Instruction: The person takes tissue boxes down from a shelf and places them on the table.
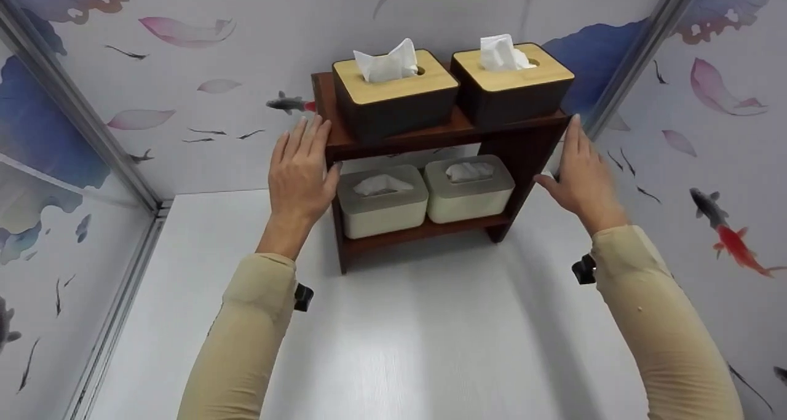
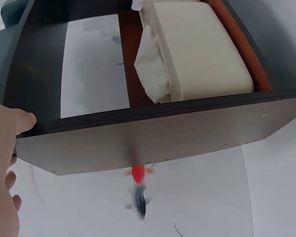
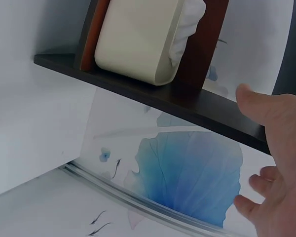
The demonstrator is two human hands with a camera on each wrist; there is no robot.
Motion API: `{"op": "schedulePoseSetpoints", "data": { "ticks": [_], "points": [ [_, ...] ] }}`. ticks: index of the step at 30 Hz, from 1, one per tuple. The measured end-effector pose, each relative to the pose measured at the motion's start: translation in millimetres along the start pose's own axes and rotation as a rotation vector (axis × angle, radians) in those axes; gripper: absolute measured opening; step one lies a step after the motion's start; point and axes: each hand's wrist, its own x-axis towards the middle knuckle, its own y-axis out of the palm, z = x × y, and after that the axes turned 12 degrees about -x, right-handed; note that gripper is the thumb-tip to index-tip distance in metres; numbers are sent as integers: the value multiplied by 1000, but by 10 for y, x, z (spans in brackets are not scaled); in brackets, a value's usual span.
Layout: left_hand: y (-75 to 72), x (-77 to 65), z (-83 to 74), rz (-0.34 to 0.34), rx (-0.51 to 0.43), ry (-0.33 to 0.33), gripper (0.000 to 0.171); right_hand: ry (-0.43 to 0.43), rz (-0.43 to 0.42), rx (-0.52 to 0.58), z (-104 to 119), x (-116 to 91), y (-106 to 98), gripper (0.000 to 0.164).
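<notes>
A dark reddish-brown two-tier wooden shelf [image 1: 522, 165] stands on a white surface against the back wall. On its top sit two black tissue boxes with light wooden lids, the left one [image 1: 399, 112] and the right one [image 1: 522, 100]. Below are two cream tissue boxes with grey tops, one left [image 1: 387, 218] and one right [image 1: 472, 203]. My left hand [image 1: 301, 177] lies along the shelf's left side, its thumb touching the front edge of the side panel [image 2: 153, 140]. Beside the right side panel [image 3: 187, 103] is my right hand [image 1: 584, 177], fingers extended, thumb spread in front; firm contact is unclear.
Printed walls with fish and petals enclose the white surface [image 1: 381, 346] at the back and both sides. Metal rails [image 1: 120, 297] run along the left edge and up the corners. A small black device [image 1: 584, 269] is worn at each wrist.
</notes>
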Motion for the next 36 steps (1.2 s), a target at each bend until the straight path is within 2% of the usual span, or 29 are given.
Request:
{"op": "schedulePoseSetpoints", "data": {
  "ticks": [5,11,18,30,36],
  "points": [
    [-66,11,124,-7,2,-25,61,-57,-135,-16,55,48,-23,106],
    [-149,9,257,-32,4,-42,58,-147,-206,-38,172,92,-9,93],
    [-216,23,381,-39,49,-27,55,-161,-209,-14,348,88,46,95],
    [-328,21,608,-74,103,-70,51,-198,-205,19,663,89,68,100],
    [-374,26,670,-96,124,-78,50,-228,-192,6,743,79,30,103]
  ]
}}
